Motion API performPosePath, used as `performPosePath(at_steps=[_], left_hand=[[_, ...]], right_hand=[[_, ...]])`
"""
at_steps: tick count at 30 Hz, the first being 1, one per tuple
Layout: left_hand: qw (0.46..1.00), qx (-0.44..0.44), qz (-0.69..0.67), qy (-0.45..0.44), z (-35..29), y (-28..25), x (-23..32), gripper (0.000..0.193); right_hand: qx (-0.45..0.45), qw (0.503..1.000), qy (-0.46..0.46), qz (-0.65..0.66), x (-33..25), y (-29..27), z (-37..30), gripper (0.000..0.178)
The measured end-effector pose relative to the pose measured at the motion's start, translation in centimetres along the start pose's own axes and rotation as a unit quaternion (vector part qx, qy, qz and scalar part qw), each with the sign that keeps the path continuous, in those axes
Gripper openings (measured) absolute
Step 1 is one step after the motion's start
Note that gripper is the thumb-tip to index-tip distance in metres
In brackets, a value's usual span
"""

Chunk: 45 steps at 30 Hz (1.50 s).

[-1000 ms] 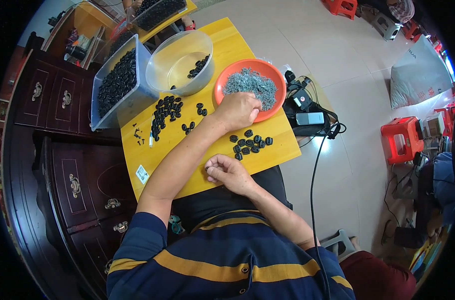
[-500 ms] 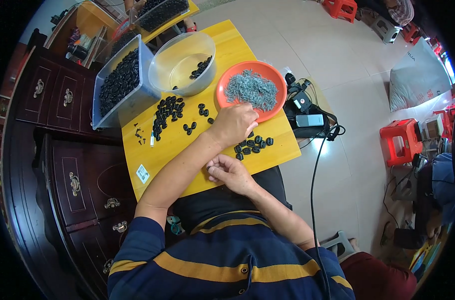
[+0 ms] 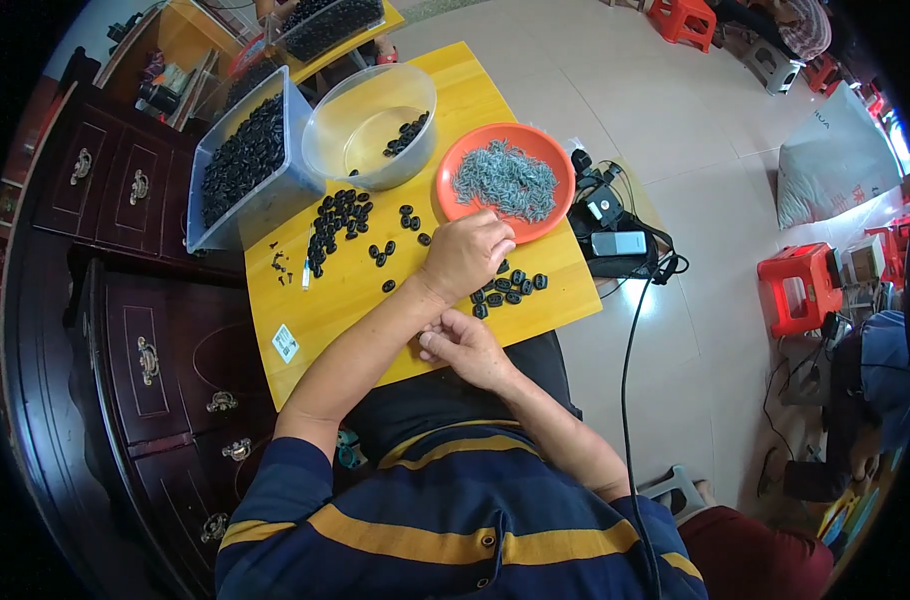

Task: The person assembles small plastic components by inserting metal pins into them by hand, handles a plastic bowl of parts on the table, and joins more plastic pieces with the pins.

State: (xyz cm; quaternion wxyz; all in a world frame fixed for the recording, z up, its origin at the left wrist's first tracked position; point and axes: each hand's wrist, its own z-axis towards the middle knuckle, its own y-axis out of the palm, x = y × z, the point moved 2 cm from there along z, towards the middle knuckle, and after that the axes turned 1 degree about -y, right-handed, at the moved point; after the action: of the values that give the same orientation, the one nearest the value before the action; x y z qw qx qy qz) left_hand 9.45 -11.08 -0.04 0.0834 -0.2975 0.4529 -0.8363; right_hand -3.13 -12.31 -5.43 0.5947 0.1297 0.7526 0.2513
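Observation:
My left hand (image 3: 465, 252) reaches across to the near rim of an orange plate (image 3: 450, 205), its fingers curled together. Whatever is in its fingertips is hidden. On the plate lies a heap of small silvery metal screw-like pieces (image 3: 505, 178). Below the left wrist, at the table's near edge, my right hand (image 3: 467, 350) is closed in a pinch; what it holds is too hidden to name. Small oval black plastic pieces (image 3: 513, 285) with slots lie in a group right of my hands. A looser cluster of such black pieces (image 3: 337, 225) lies farther left.
The yellow table (image 3: 345, 325) bears a round clear tub (image 3: 320, 150) with a few black pieces, beside a rectangular bin (image 3: 210, 245) full of them. Dark screws (image 3: 279, 263), a thin white-and-blue tool (image 3: 306, 272) and a white label (image 3: 285, 343) lie leftward. A black cable (image 3: 627, 400) hangs at right.
My left hand has drawn back very slightly at the plate's rim. A single black piece left of the forearm now shows. The right hand stays nearly still.

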Motion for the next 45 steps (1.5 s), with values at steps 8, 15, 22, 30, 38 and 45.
performPosePath(at_steps=[8, 15, 22, 30, 38, 45], left_hand=[[1.000, -0.013, 0.003, -0.004, 0.1, -0.1, 0.3, 0.006], [0.998, -0.008, -0.051, -0.028, -0.3, -2.2, 0.7, 0.010], [0.945, 0.024, -0.241, -0.219, -6.9, -6.8, -1.5, 0.007], [0.883, 0.058, -0.315, -0.344, -14.5, -8.7, -2.2, 0.004], [0.896, 0.040, -0.311, -0.314, -15.8, -8.9, -0.6, 0.006], [0.882, 0.086, -0.350, -0.304, -16.7, -8.0, -0.9, 0.009]], right_hand=[[-0.022, 1.000, 0.007, -0.020, 0.4, -0.4, -0.1, 0.016], [-0.020, 1.000, 0.010, 0.002, 0.1, -0.2, -0.3, 0.014], [0.012, 0.998, -0.023, 0.058, -0.7, 0.1, -0.4, 0.007], [0.059, 0.998, -0.027, 0.004, -0.4, 0.6, -0.5, 0.015], [0.101, 0.994, -0.038, -0.028, 0.1, 0.8, -0.2, 0.016], [0.118, 0.992, -0.035, -0.032, 0.1, 1.4, 0.0, 0.013]])
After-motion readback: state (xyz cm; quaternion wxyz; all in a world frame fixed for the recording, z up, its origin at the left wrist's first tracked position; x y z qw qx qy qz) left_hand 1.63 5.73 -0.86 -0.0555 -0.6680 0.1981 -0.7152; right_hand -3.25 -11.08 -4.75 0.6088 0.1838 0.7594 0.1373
